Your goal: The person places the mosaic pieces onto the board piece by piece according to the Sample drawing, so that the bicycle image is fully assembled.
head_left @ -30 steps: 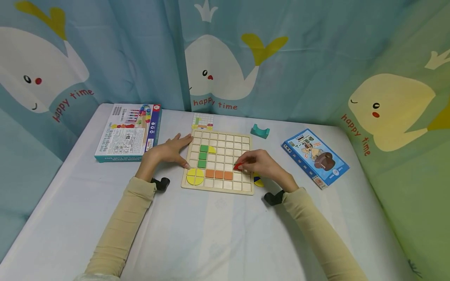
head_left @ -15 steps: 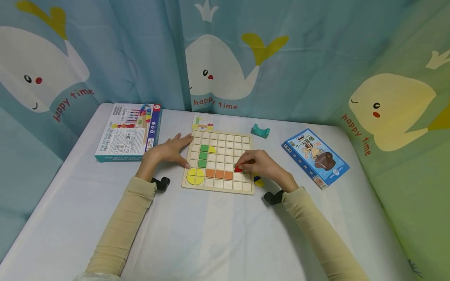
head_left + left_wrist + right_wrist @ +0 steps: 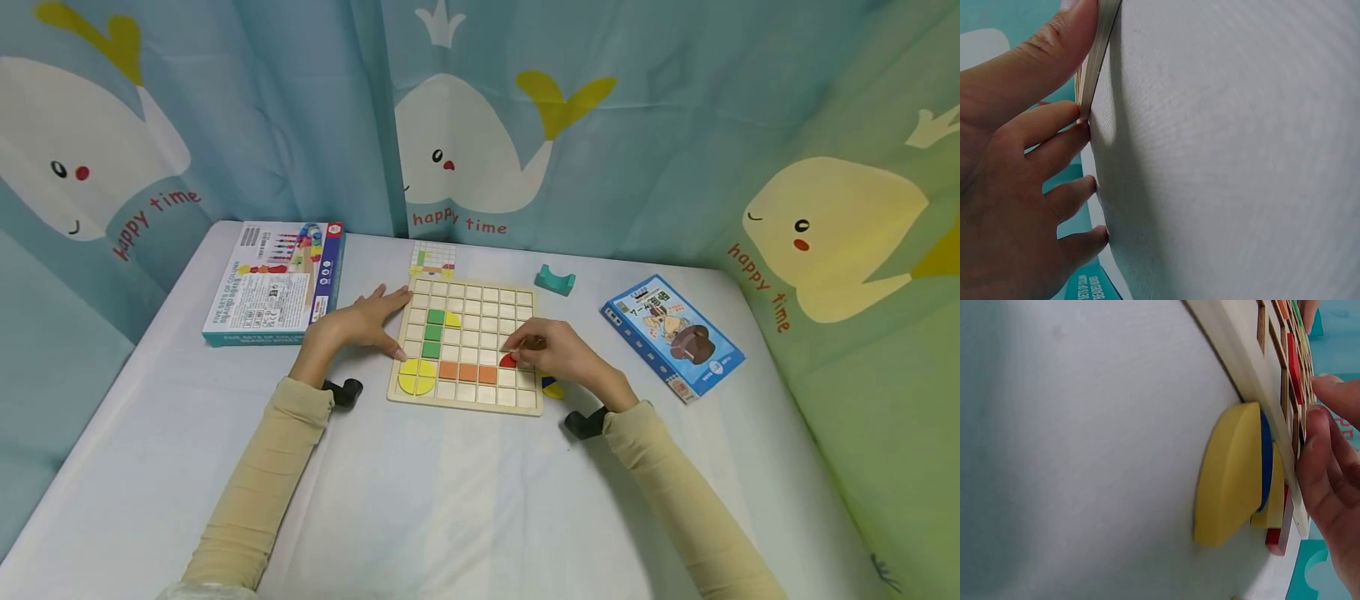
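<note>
We found the left grip (image 3: 360, 322) wide, the right grip (image 3: 557, 346) unclear; its nudge might have skewed the red piece (image 3: 507, 361).

Both forearms (image 3: 255, 479) forward, left fingers (image 3: 394, 302) wide apart, right fingers (image 3: 528, 331) bent.

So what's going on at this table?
A person is working on a board. The left hand touches its left edge; the right hand is at a red piece, its grip unclear. Green tiles, orange tiles and yellow pieces sit on the board; loose pieces lie by its right edge.
</note>
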Demonstrator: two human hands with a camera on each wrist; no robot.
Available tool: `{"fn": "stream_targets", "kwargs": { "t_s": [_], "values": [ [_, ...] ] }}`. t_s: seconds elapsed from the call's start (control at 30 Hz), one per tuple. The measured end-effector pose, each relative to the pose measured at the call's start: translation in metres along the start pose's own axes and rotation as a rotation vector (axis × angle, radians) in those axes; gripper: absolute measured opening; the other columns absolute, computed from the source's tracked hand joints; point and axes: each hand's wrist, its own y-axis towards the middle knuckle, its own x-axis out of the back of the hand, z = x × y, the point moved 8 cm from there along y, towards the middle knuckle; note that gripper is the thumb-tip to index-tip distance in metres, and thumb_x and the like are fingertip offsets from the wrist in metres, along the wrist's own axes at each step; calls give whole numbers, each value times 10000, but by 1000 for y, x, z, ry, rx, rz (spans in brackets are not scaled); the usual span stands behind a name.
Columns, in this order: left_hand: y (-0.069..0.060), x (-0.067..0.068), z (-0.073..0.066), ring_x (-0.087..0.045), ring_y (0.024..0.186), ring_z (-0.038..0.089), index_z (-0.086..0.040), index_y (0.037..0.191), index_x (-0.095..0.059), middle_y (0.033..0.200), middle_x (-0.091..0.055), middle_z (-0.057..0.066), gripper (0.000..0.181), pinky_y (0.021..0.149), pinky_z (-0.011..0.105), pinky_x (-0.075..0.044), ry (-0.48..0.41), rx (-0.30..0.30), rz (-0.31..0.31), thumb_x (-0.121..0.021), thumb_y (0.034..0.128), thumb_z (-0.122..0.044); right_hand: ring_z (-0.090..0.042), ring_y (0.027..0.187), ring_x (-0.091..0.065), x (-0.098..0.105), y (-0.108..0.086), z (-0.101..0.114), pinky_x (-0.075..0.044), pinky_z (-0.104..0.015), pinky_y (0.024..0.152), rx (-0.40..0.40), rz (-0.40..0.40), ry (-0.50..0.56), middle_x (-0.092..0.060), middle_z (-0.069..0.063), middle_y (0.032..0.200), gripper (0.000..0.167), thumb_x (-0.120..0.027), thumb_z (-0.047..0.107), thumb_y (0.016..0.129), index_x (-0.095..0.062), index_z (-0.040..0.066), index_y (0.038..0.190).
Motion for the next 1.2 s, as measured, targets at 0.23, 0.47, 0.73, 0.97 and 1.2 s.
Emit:
{"fn": "stream_targets", "kwargs": {
  "t_s": [0.23, 0.47, 0.73, 0.97, 1.2],
  "values": [
    [-1, 0, -1, 59, 1584, 442, -103, 1656, -174, 1740, -72, 107, 1084, 1232, 713, -10, -5, -13, 2, -854, 833, -292, -202, 844, -620, 8, -8, -11, -533, -298, 705, -105, -21, 15, -709, -79, 1023, 162, -721, 72, 944, -758, 94, 1100],
    [0, -1, 0, 62, 1590, 421, -113, 1659, -165, 1743, -62, 91, 1084, 1243, 694, -9, 3, -10, 5, -851, 838, -290, -206, 835, -608, 15, -14, -25, -511, -279, 674, -153, -37, 5, -702, -90, 993, 162, -729, 63, 935, -743, 62, 1097],
    [0, 0, 1, 68, 1595, 401, -133, 1662, -160, 1745, -61, 78, 1096, 1244, 693, -6, 2, 8, 5, -857, 832, -296, -220, 811, -566, 23, -22, -38, -463, -264, 635, -197, -73, -37, -669, -90, 952, 183, -770, 103, 914, -740, 47, 1085],
    [-1, 0, 0, 68, 1596, 398, -128, 1660, -168, 1744, -67, 84, 1089, 1246, 688, 0, 1, 6, 6, -857, 833, -288, -218, 816, -536, 26, -27, -49, -444, -287, 661, -249, -80, -57, -666, -101, 993, 239, -771, 131, 913, -737, 37, 1130],
    [0, 0, -1, 67, 1593, 409, -86, 1653, -178, 1740, -77, 116, 1086, 1258, 663, 12, -20, -27, -2, -862, 826, -257, -215, 814, -515, 26, -28, -51, -419, -276, 645, -241, -86, -84, -638, -109, 990, 262, -786, 144, 901, -746, 20, 1128]
  ]
}}
